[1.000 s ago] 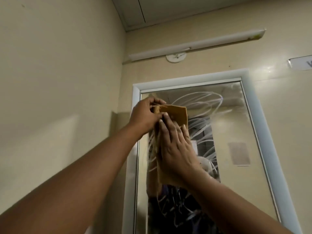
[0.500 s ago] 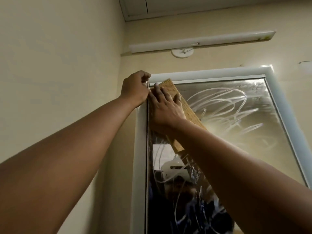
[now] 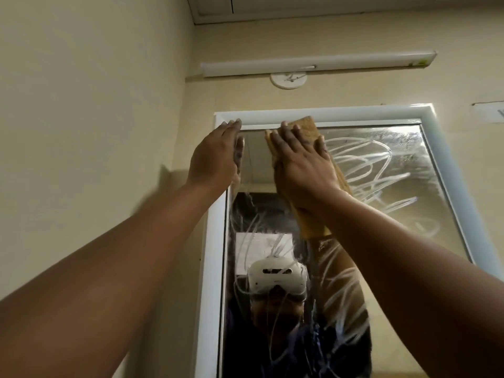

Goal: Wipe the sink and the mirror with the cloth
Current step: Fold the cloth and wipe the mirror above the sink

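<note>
The right hand (image 3: 302, 170) lies flat, fingers spread, pressing the folded tan cloth (image 3: 306, 126) against the mirror (image 3: 381, 173) at its top edge; no pinching grip. The cloth looks soft, light and limp, best driven by palm pressure. Its long axis runs down from the mirror's top frame, slanting right. The left hand (image 3: 215, 159), open and empty, rests at the mirror's upper-left corner.
</note>
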